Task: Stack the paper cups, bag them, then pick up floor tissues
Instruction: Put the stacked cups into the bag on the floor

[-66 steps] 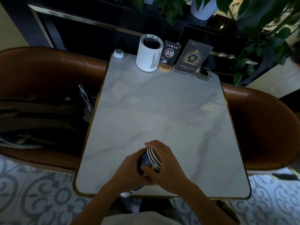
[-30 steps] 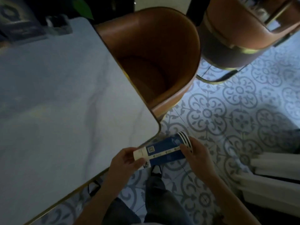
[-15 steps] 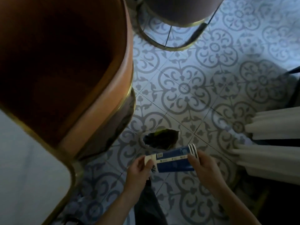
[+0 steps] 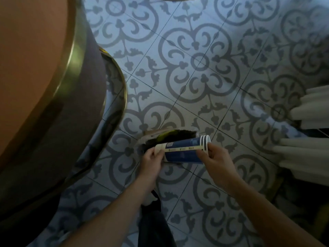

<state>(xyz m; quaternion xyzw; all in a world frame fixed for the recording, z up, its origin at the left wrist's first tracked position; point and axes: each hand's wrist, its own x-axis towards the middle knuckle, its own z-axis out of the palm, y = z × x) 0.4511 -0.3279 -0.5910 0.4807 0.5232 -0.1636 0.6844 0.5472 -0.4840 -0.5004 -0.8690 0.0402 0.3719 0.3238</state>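
Note:
A stack of blue and white paper cups (image 4: 183,150) lies on its side in the air above the patterned floor. My left hand (image 4: 153,158) grips the white base end of the stack. My right hand (image 4: 215,157) holds the rim end, where three white rims show. Right behind the stack, on the floor, stands an open bag (image 4: 169,137) with a dark inside and something yellow-green in it. The cups hide the bag's near edge. No tissues show on the floor.
An orange chair with a gold rim (image 4: 58,90) and a round metal base fills the left side. White curtain folds (image 4: 308,136) hang at the right edge. My dark trouser leg (image 4: 154,227) is below the hands. Patterned grey tiles (image 4: 195,59) cover the floor.
My view has swung from the marble table down to the floor. Both hands have carried the cup stack off the table and down to just in front of the open bag.

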